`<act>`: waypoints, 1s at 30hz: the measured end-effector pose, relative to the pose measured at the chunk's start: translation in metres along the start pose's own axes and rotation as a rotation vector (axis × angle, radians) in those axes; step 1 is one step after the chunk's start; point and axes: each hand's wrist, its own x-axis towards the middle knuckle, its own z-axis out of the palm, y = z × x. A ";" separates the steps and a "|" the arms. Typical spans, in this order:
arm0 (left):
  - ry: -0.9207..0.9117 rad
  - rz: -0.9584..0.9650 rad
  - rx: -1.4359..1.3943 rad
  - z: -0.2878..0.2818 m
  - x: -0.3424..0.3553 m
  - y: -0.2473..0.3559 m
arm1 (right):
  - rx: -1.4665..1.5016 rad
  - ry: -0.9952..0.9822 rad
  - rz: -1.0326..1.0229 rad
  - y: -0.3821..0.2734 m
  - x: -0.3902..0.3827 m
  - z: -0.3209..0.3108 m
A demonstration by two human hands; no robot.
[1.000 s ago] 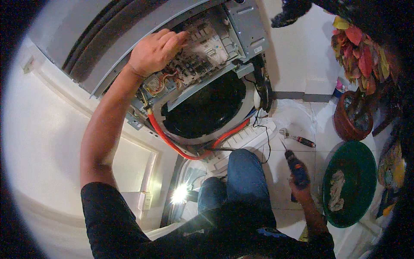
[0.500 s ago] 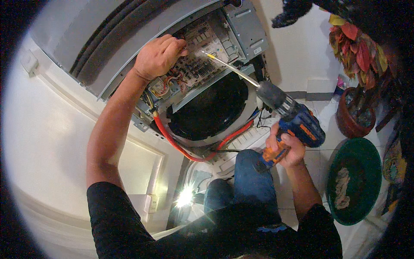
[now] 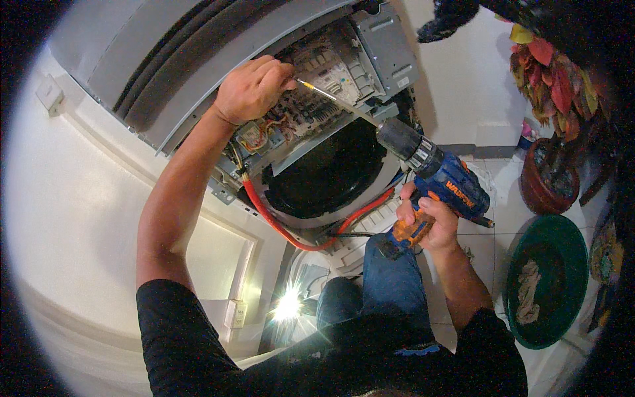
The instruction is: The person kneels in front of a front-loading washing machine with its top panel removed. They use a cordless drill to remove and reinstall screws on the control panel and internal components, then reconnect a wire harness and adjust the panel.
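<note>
My left hand is at the upper part of an opened appliance, over its dusty circuit board, with thumb and fingers closed together; whatever they pinch is hidden. My right hand grips a blue and orange power drill, whose long bit, with a yellow band, reaches up to my left fingertips. Coloured wires lie below the board beside a grey metal panel. Under them are a black round opening and a red hose.
A bright lamp shines by my knees. At the right stand a potted plant with red-yellow leaves and a green basin holding a crumpled cloth. A white wall panel with sockets is at left, and a dark object hangs top right.
My right hand has lifted the drill from low at the right, bringing its bit up to my left fingers. My left hand stays over the board, shifted slightly right in the picture.
</note>
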 end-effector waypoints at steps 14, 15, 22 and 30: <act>-0.001 -0.004 -0.010 0.001 -0.001 -0.001 | 0.142 -0.054 -0.008 0.008 0.006 -0.003; 0.008 -0.005 -0.014 0.000 0.000 0.000 | 0.170 -0.074 -0.007 0.008 0.007 -0.003; -0.007 0.003 -0.067 -0.001 -0.001 -0.002 | 0.166 -0.044 0.012 0.008 0.009 -0.002; 0.018 0.073 -0.015 -0.001 0.002 -0.003 | -0.088 -0.029 -0.037 0.000 -0.001 0.000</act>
